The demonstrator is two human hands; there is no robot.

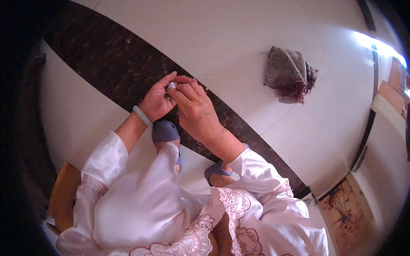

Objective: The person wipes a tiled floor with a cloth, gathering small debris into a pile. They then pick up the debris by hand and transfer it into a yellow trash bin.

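My left hand [156,99] is turned palm up and cupped, with a pale green bangle [142,116] around its wrist. Over it, my right hand [199,110] pinches a small white object [172,85], too small and too covered to name. Just below that object, something small and dark [168,96] shows against the left palm. The right fingers partly hide the left ones, so how the left hand grips is unclear. Both hands are held above a dark marbled strip [112,60] of the floor.
A folded grey-brown cloth [285,68] with frayed maroon edges lies on the pale tiled floor [230,35]. My feet wear blue clogs [165,131] below my hands. A brown board-like thing [65,192] stands at left, and a pinkish patterned panel [346,211] at lower right.
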